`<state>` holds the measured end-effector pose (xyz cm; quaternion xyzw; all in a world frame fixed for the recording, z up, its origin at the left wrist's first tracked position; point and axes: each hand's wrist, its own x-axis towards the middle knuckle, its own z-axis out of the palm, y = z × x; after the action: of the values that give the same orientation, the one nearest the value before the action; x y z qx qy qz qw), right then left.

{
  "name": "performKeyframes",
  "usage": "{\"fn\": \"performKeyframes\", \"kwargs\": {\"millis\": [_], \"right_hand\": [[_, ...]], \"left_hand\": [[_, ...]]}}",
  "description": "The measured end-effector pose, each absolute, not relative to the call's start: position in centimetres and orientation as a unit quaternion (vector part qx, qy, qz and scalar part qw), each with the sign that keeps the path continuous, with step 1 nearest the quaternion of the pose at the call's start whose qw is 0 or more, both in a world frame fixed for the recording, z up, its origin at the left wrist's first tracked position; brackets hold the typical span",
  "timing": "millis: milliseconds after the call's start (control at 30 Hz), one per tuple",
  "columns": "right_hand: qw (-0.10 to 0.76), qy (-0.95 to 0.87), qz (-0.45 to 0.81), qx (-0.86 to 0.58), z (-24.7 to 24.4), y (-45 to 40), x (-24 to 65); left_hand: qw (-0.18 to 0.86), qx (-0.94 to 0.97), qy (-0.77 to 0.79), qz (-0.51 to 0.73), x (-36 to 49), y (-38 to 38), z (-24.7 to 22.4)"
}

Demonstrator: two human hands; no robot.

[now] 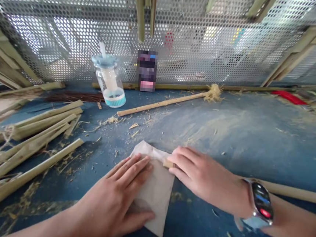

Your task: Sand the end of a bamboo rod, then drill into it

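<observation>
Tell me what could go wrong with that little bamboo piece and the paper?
The small bamboo piece could slip from under the right hand and off the folded paper. Sharp bamboo shavings on the blue table might prick the left hand. Dust might also get on the clear drinking bottle.

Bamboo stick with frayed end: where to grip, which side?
Mid-shaft of the bamboo stick, from the near side. It lies flat on the blue workbench, the frayed tuft flares at its right end, and a drinking bottle and a bamboo rod sit behind it.
</observation>
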<state>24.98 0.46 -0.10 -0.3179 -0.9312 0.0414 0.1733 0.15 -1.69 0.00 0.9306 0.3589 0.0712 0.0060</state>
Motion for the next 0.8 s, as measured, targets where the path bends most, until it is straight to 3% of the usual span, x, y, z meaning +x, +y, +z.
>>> {"fn": "performKeyframes", "kwargs": {"millis": [167,333,533,700,800], "right_hand": [[0.169,-0.957,0.075,-0.226,0.2,-1.0,24.3],[0.174,-0.925,0.106,-0.321,0.5,0.0,24.8],[0.150,-0.958,0.094,-0.226,0.6,-0.5,24.7],[0.184,-0.929,0.091,-0.307,0.7,0.8,25.0],[0.164,-0.949,0.106,-0.249,0.8,-0.4,24.6]], "left_hand": [[0.032,0.942,0.328,0.063,0.0,-2.0,0.6],[0.043,0.928,0.365,0.056,0.1,-2.2,0.7],[0.066,0.916,0.391,0.055,0.3,-2.2,0.6],[0.063,0.917,0.391,0.045,0.3,-2.1,0.6],[0.063,0.917,0.391,0.049,0.4,-2.1,0.6]]}}
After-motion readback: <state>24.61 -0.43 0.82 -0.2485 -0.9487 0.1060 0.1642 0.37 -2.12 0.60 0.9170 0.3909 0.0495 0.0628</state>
